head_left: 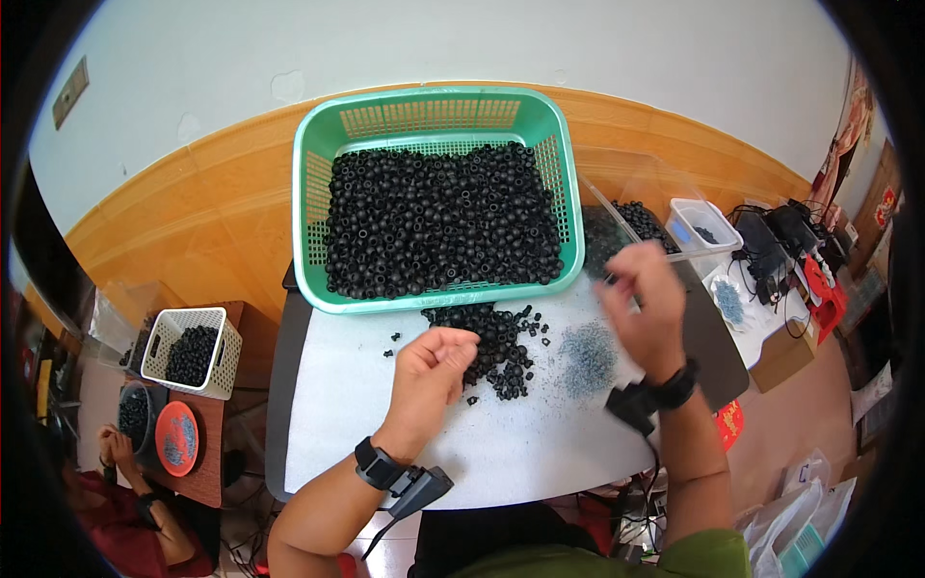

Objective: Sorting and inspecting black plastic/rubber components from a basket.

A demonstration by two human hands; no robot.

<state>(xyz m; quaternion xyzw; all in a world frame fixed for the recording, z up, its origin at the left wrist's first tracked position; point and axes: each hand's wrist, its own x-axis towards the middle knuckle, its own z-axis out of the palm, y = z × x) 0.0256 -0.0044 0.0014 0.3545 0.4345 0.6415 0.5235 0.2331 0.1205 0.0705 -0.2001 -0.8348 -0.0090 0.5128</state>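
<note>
At the white tabletop (385, 462) in the head view, loose small black rounded, holed parts (506, 352) lie before the green plastic basket (434, 306). The left hand (429, 376) shows a narrow thumb-to-finger pinch; contents cannot be confirmed. The right hand (646, 303) is blurred, fingers seemingly narrow, contents indistinct. Caution: the black wrist device (631, 409), projecting beside the blue-grey granules (588, 361), could sweep them among the parts.

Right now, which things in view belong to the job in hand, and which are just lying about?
With the job: green basket; loose black parts; small blue-grey pieces; white work surface.

Apparently just lying about: black cables; cardboard box; plastic bags.
</note>
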